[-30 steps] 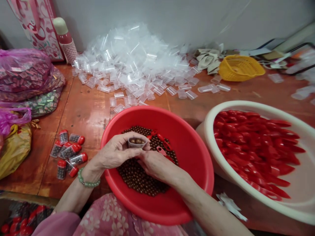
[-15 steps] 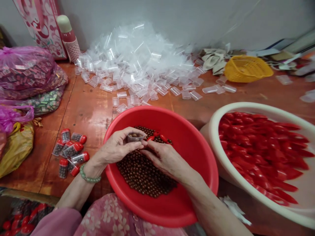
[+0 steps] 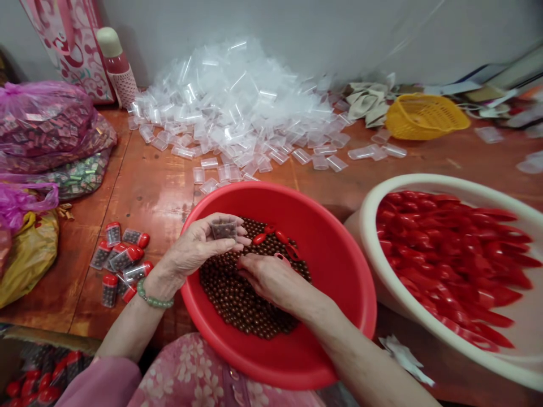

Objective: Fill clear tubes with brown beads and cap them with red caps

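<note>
My left hand (image 3: 201, 240) holds a small clear plastic container (image 3: 224, 229), tilted, with brown balls showing through its wall. Below it, the red basin (image 3: 348, 271) carries a heap of shiny brown balls (image 3: 237, 305). My right hand (image 3: 271, 280) is down at the heap with its fingers drawn together; their tips are partly hidden, and I cannot make out what they hold. Several red plastic caps (image 3: 259, 239) lie on the balls just beyond that hand. Left of the basin, several filled containers with red caps (image 3: 123, 259) rest on the table.
A white basin (image 3: 368, 226) full of red caps stands to the right. Clear empty containers (image 3: 250, 107) are piled along the wall. A yellow basket (image 3: 426, 117) sits at the back right. Plastic bags (image 3: 46, 130), a bottle (image 3: 116, 65) and a box of filled containers (image 3: 40, 376) are on the left.
My right hand has moved away from the container, down onto the balls. My left hand has tipped the container, so its side shows now. More red caps are uncovered.
</note>
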`<state>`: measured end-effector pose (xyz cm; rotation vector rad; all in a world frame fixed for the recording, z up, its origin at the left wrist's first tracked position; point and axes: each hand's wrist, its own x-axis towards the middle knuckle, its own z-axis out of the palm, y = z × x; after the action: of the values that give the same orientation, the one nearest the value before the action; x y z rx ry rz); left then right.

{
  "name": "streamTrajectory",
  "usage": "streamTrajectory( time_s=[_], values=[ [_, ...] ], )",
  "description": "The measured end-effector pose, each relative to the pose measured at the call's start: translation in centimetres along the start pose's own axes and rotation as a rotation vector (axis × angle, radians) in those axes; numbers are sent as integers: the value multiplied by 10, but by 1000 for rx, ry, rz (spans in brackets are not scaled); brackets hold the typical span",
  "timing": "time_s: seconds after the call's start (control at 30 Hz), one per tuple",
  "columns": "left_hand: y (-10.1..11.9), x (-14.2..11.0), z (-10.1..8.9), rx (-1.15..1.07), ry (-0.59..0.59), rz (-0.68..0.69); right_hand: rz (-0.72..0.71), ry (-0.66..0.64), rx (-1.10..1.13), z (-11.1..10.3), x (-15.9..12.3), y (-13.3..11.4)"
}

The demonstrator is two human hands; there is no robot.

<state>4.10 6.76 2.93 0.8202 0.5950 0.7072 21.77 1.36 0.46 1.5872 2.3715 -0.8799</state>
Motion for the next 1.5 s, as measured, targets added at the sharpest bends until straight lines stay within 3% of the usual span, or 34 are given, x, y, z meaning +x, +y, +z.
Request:
streamTrajectory(
  time_s=[0.2,0.37,0.47,0.57,1.07,1.5],
  values=[
    [0,0,-4,-22,-17,-29,-17,-18,45,-6,-8,9],
    [0,2,-7,-56,-20,-50,153,184,41,-27,-31,38],
    [2,1,-5,-72,-17,-76,275,48,-136,-21,-35,48],
    [3,0,-2,-65,6,-80,306,-45,-230,-7,-29,48],
    [2,-1,-5,-119,-78,-61,256,-87,-343,10,-26,43],
    [3,0,-9,-137,-148,-91,334,-86,-327,-2,-22,45]
  ],
)
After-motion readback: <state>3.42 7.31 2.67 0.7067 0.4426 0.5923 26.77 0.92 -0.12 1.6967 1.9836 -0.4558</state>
